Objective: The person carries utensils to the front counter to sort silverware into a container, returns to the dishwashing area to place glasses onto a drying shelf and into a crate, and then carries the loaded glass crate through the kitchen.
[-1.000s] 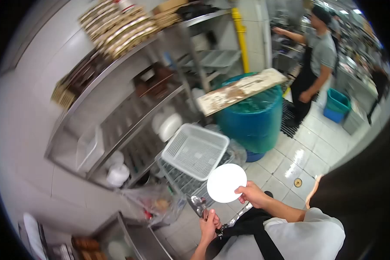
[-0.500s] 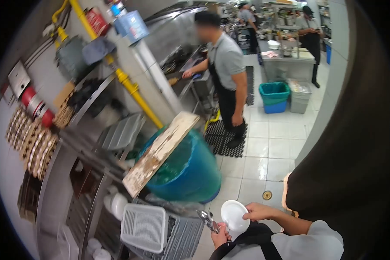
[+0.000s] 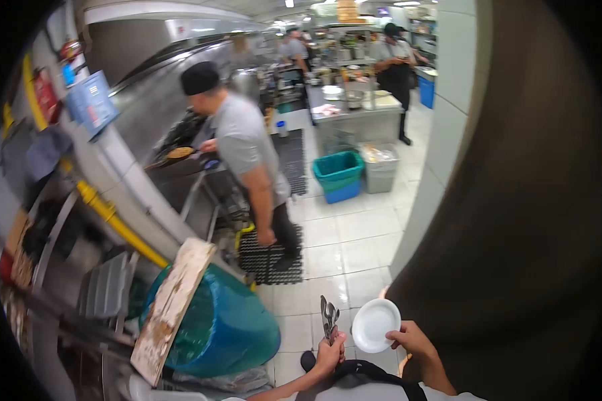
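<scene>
Near the bottom centre, my left hand [image 3: 330, 352] is closed around a bunch of metal spoons [image 3: 328, 315], their bowls pointing up. Just to the right, a small white plate [image 3: 376, 326] is tilted toward me, its inner face showing. My right hand [image 3: 412, 338] pinches the plate's right rim, thumb on the front face. The spoons and the plate are held apart, above the tiled floor.
A big blue bin [image 3: 241, 321] with a green liner stands at lower left, a worn board [image 3: 174, 307] across it. Beyond it a person [image 3: 247, 147] works at a cooktop. A smaller bin [image 3: 341, 184], black mats [image 3: 274, 257] and a brown wall edge [image 3: 508, 220] flank the tiled floor.
My view has swung to the right, so the bins and the person sit further left. The spoons and plate are now held further apart, both hands still gripping them.
</scene>
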Demonstrator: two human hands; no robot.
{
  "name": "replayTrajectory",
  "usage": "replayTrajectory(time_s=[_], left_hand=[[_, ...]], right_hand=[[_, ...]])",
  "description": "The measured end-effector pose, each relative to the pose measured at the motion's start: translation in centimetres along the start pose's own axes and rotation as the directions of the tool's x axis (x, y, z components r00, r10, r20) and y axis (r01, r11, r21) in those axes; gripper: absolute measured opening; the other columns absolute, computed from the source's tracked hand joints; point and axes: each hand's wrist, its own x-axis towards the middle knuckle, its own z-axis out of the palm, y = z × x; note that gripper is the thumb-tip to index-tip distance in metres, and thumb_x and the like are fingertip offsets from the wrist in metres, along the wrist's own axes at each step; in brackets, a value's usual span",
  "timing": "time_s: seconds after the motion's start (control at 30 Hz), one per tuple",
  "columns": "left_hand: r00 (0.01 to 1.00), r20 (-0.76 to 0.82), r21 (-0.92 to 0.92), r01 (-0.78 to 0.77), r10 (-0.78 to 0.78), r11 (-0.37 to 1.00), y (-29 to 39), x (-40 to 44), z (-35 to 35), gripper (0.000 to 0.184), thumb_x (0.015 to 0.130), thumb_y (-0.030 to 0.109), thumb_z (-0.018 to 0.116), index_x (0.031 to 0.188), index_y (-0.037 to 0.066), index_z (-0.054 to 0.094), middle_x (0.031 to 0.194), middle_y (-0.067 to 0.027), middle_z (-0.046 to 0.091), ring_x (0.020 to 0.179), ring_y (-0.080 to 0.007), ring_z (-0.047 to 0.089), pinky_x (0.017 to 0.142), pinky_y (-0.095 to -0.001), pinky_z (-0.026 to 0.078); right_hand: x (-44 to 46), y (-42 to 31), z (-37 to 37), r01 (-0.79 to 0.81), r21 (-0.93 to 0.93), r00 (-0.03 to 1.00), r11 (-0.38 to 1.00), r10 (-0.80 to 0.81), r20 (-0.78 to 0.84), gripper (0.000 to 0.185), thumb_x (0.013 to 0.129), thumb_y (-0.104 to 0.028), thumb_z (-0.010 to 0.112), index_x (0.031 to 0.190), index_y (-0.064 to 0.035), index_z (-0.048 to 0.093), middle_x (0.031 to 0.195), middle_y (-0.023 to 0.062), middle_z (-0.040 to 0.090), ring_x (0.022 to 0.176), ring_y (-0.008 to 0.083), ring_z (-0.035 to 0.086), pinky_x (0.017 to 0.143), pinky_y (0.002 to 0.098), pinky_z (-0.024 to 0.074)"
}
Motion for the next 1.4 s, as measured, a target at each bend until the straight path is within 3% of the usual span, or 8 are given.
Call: replayTrajectory(time_s=[0.27,0.57,0.73,0.9,1.07,1.17,1.23,1.4], left_hand=[[0.973,0.199,0.14,0.086,-0.113,0.986,5.8,9.4,-1.3,0.021,0.091,0.02,0.065,0.098,0.005,0.053,0.055,0.0031,0.042,0.04,-0.0071,0.039,0.037,-0.0253,0.033],[0.987,0.081,0.169,-0.15,0.138,0.974,17.3,22.4,-5.4,0.023,0.087,0.017,0.07,0.095,0.003,0.053,0.055,0.0016,0.048,0.04,-0.0072,0.042,0.036,-0.0244,0.032],[0.943,0.322,0.34,-0.029,-0.087,0.94,20.8,29.6,-4.0,0.03,0.086,0.025,0.073,0.095,-0.001,0.061,0.057,-0.0016,0.055,0.049,-0.0061,0.048,0.041,-0.0249,0.035],[0.82,0.572,0.368,-0.283,0.025,0.886,22.7,41.5,3.3,0.033,0.084,0.028,0.075,0.088,-0.004,0.067,0.069,-0.0032,0.064,0.066,-0.0077,0.055,0.06,-0.0275,0.047],[0.894,0.403,0.664,-0.141,-0.193,0.734,30.8,49.8,10.6,0.039,0.084,0.027,0.073,0.101,-0.008,0.068,0.081,-0.0072,0.069,0.074,-0.0096,0.06,0.066,-0.0294,0.051],[0.906,0.411,0.577,-0.174,-0.1,0.798,34.2,55.7,14.3,0.022,0.085,0.023,0.072,0.083,0.002,0.065,0.062,0.0041,0.054,0.047,-0.0037,0.042,0.041,-0.0233,0.03],[0.909,0.415,0.436,-0.166,-0.034,0.885,38.3,57.4,18.2,0.021,0.086,0.023,0.071,0.082,0.003,0.065,0.059,0.0046,0.052,0.045,-0.0036,0.04,0.04,-0.0223,0.029],[0.869,0.489,0.317,-0.256,0.074,0.913,42.8,63.3,23.1,0.019,0.086,0.016,0.07,0.092,-0.001,0.062,0.071,0.0014,0.057,0.052,-0.0057,0.048,0.045,-0.0214,0.038]], right_hand=[[5.1,-3.2,2.7,-0.062,0.02,0.998,0.998,0.062,-0.03,0.026,0.085,-0.02,0.068,0.095,0.0042,0.068,0.075,0.0065,0.065,0.063,0.0115,0.06,0.06,0.0245,0.0498],[20.0,-11.1,6.2,0.077,-0.082,0.995,0.994,-0.082,-0.055,0.022,0.085,-0.014,0.065,0.097,0.0048,0.066,0.076,0.0072,0.065,0.068,0.013,0.061,0.064,0.0271,0.0489],[21.5,-15.1,4.4,0.022,0.16,0.947,0.987,0.031,-0.318,0.024,0.08,-0.008,0.064,0.098,0.0067,0.067,0.086,0.0084,0.068,0.08,0.0165,0.064,0.076,0.0301,0.0497],[29.0,-14.5,-1.0,0.131,0.545,0.867,0.828,0.17,-0.468,0.033,0.079,-0.008,0.063,0.108,0.006,0.065,0.095,0.0079,0.067,0.087,0.0164,0.062,0.079,0.0284,0.0481],[40.0,-16.6,-12.1,0.052,0.203,0.879,0.978,0.051,-0.474,0.03,0.085,-0.015,0.064,0.107,0.0049,0.066,0.094,0.0076,0.069,0.085,0.0137,0.061,0.077,0.0308,0.0499],[45.0,-23.3,-17.9,0.212,0.088,0.915,0.973,-0.166,-0.367,0.028,0.089,-0.017,0.061,0.107,0.005,0.066,0.093,0.0069,0.069,0.085,0.0135,0.062,0.079,0.031,0.0505],[46.8,-29.2,-20.7,0.086,0.05,0.937,0.995,-0.063,-0.344,0.029,0.089,-0.019,0.059,0.102,0.0061,0.066,0.088,0.0072,0.069,0.079,0.0124,0.061,0.072,0.0308,0.0495],[50.1,-33.3,-23.4,0.196,-0.028,0.883,0.98,-0.189,-0.431,0.031,0.088,-0.024,0.061,0.093,0.0058,0.068,0.077,0.0097,0.067,0.073,0.0136,0.06,0.068,0.0308,0.0486]])
